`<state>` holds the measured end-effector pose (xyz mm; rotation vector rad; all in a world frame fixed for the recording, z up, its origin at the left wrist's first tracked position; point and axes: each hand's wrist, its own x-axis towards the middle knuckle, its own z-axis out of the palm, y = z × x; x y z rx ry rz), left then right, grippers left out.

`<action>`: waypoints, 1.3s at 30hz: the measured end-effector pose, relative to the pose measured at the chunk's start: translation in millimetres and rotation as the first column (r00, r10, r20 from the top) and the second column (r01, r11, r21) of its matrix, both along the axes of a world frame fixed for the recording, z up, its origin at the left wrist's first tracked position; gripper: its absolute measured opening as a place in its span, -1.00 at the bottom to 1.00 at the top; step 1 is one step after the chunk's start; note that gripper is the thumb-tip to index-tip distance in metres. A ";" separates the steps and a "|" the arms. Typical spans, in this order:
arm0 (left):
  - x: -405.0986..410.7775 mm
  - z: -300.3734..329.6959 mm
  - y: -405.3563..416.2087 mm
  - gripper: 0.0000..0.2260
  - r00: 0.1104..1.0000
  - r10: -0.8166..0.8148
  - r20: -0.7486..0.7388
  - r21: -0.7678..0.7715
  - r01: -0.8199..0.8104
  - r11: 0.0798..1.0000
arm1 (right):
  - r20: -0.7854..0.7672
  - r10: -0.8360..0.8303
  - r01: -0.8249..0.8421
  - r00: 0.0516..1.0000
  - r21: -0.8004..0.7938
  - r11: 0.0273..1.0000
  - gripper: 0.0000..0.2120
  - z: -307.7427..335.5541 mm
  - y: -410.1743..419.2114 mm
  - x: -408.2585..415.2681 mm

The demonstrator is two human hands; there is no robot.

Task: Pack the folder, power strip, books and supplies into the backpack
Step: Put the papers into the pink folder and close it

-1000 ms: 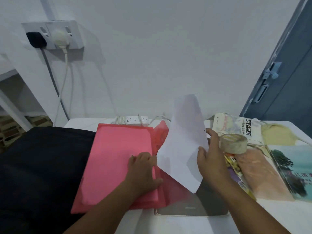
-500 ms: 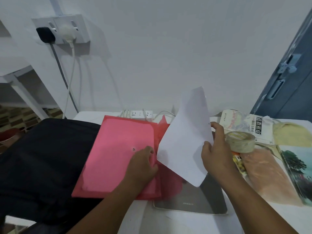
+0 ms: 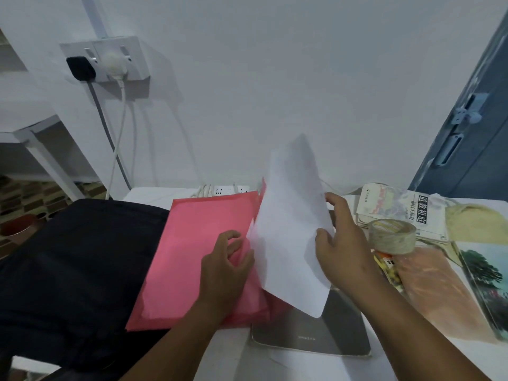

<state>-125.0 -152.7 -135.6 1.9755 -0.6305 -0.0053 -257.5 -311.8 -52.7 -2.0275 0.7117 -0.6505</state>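
right grip pinches thin white sheet; left hand flat on glossy pink folder.

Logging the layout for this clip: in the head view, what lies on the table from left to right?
black backpack → pink folder → white sheet of paper → roll of tape → book with a tree cover
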 end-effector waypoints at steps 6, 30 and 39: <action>-8.6 6.6 -8.7 -0.68 0.999 -0.021 -0.031 -0.027 0.020 0.999 | -0.168 0.205 -0.215 0.964 -0.042 0.976 -0.44 13.4 25.0 17.9; -12.8 8.5 -5.3 -0.65 0.992 -0.116 -0.056 -0.110 0.110 0.988 | -0.664 0.531 -0.779 0.527 -0.127 0.614 -0.46 -89.0 14.4 47.0; -24.2 1.2 -3.4 -0.67 0.982 -0.128 0.138 -0.034 0.133 0.990 | -0.535 0.627 -0.597 0.566 0.258 0.760 -0.47 -79.0 31.2 68.5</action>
